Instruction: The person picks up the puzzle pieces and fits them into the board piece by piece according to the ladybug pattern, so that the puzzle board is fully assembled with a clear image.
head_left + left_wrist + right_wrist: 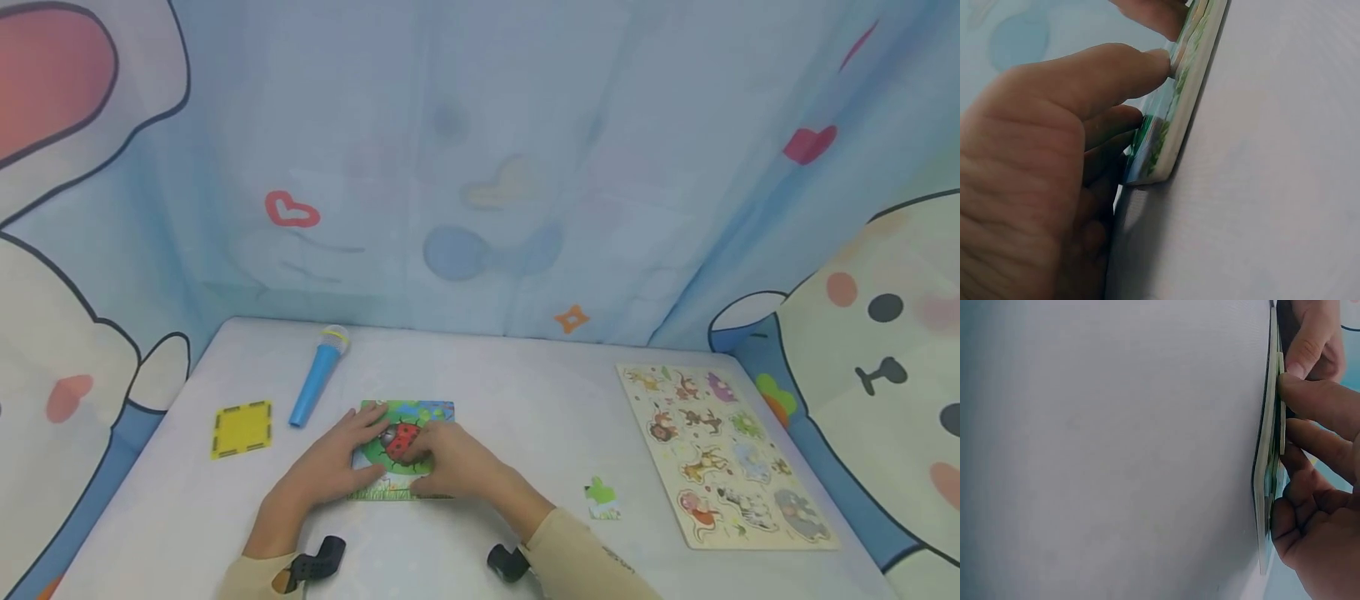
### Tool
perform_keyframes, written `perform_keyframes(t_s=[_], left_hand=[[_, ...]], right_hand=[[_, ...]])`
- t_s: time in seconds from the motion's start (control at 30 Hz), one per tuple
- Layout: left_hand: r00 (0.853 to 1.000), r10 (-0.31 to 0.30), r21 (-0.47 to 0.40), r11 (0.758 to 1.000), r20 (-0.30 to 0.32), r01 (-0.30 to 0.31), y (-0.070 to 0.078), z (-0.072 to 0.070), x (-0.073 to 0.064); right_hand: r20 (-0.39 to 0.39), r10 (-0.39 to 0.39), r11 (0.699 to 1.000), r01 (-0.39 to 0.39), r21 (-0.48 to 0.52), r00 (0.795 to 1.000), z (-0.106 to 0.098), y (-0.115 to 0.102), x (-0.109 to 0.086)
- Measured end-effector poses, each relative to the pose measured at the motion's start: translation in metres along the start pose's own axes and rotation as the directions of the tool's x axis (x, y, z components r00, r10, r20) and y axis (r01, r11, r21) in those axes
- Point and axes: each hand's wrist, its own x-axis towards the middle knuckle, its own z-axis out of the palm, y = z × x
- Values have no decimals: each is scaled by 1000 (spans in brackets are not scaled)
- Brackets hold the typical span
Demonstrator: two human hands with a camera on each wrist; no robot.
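Note:
A ladybug jigsaw puzzle (405,410) lies flat on the table, its red, black-spotted beetle partly covered by fingers. My left hand (347,458) rests on the puzzle's left side with spread fingers; in the left wrist view the thumb (1147,67) touches the picture near the board's edge. Over the right part, my right hand (459,461) has bent fingers and pinches a thin puzzle piece (1282,406), which sits slightly raised above the board in the right wrist view. The face of that piece is hidden by the hand. One loose puzzle piece (602,497), green and pale blue, lies right of the right hand.
A blue toy microphone (317,383) and a yellow square plate (242,430) lie on the left of the white table (525,400). A wooden animal peg board (675,500) lies on the right. A printed blue curtain (480,125) hangs behind.

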Motion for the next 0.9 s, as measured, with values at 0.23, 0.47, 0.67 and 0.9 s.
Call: perform_keyframes(t_s=[0.23, 0.47, 0.67, 0.9], left_hand=[[1000, 12, -1, 1000, -13, -12, 0, 2, 0], [1000, 15, -4, 1000, -19, -15, 2, 2, 1], [1000, 6, -2, 1000, -12, -6, 1, 2, 1], [1000, -8, 13, 1000, -2, 8, 0, 3, 2]], right_hand=[[-27, 17, 1000, -17, 17, 999, -1, 4, -4], [-56, 33, 999, -33, 0, 998, -4, 4, -7], [-66, 45, 999, -45, -5, 997, -1, 4, -7], [-44, 81, 997, -82, -15, 996, -1, 2, -5]])
